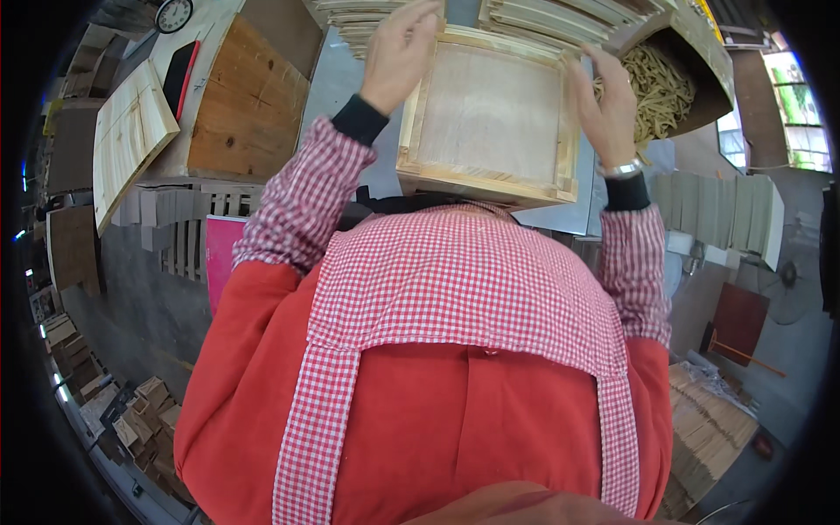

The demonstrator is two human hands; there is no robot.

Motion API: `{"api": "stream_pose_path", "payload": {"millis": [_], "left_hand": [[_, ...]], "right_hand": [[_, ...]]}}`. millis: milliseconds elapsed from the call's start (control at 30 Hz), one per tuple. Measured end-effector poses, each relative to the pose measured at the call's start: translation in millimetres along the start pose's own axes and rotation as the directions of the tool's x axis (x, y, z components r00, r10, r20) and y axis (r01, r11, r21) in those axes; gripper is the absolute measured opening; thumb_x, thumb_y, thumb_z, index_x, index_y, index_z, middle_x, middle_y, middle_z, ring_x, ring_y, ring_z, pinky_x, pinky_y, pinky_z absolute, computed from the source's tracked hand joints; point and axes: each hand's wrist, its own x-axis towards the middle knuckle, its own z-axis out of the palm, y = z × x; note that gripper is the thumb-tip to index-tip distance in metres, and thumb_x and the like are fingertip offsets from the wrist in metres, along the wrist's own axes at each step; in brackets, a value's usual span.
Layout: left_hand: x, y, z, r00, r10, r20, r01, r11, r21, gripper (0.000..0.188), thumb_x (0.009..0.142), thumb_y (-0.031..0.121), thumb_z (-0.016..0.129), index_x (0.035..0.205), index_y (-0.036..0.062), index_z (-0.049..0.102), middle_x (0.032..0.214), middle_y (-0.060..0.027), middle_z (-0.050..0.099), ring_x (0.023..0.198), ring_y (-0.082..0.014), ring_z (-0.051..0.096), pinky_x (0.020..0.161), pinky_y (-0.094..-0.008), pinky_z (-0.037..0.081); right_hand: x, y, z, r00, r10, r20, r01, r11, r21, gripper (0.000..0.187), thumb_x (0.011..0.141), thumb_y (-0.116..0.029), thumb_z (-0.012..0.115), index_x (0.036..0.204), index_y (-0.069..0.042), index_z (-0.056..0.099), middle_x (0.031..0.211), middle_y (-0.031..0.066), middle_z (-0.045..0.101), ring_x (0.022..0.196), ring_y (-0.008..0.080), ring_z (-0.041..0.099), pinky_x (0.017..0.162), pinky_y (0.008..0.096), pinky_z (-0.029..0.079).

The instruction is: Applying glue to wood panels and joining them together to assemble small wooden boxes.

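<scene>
A shallow, square wooden box (490,101) with pale rails round a flat panel lies in front of me on a grey-blue table. My left hand (404,54) is by its far left corner, fingers bent and drawn together; whether anything is in them is hidden. Beside the right rail is my right hand (608,109), thumb and fingers apart, the fingertips close to the wood. Whether they touch it I cannot tell. No object shows in the right hand.
Stacks of thin wooden strips (569,17) lie beyond the box. An open carton (713,61) of tan strips (656,92) stands at right. To the left are a large wooden crate (249,96), a leaning board (131,131) and a round clock (174,14).
</scene>
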Motion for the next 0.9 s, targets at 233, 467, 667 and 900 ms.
{"api": "stream_pose_path", "payload": {"millis": [233,467,667,900], "left_hand": [[-25,51,-43,0.814,0.222,0.537,-0.487,0.764,0.423,0.039,0.085,0.037,0.066,0.115,0.0119,0.066,0.122,-0.0054,0.063,0.135,-0.0324,0.036,0.106,-0.0538,0.03],[-22,42,-36,0.789,0.184,0.586,-0.51,0.727,0.459,0.047,0.083,0.043,0.067,0.118,0.0118,0.065,0.123,-0.0024,0.063,0.136,-0.0302,0.035,0.107,-0.0577,0.027],[4,30,-34,0.982,-0.11,0.151,0.136,0.975,-0.176,0.036,0.091,0.035,0.06,0.114,0.0079,0.066,0.117,-0.0051,0.065,0.118,-0.0165,0.054,0.1,-0.0349,0.04],[13,-31,22,0.885,-0.385,0.263,0.463,0.656,-0.597,0.026,0.095,0.022,0.054,0.103,0.0011,0.065,0.096,-0.004,0.064,0.09,-0.0112,0.058,0.082,-0.0254,0.044]], "right_hand": [[-6,-54,-49,0.727,-0.144,0.672,0.277,0.956,-0.096,0.049,0.077,-0.035,0.073,0.115,-0.006,0.064,0.122,0.0067,0.063,0.126,0.0304,0.047,0.102,0.0475,0.036],[-7,-57,-49,0.712,-0.077,0.698,0.26,0.952,-0.161,0.053,0.077,-0.038,0.074,0.117,-0.006,0.063,0.125,0.0054,0.062,0.126,0.0304,0.048,0.103,0.0476,0.035],[-35,-72,-70,0.953,0.148,0.264,-0.168,0.984,0.055,0.041,0.086,-0.033,0.066,0.114,-0.003,0.064,0.115,0.0139,0.064,0.116,0.0295,0.054,0.098,0.0402,0.04],[-102,-119,-11,0.755,0.642,-0.129,-0.569,0.741,0.358,0.036,0.097,-0.021,0.045,0.116,0.006,0.059,0.109,0.0149,0.064,0.101,0.0205,0.06,0.088,0.0326,0.046]]}}
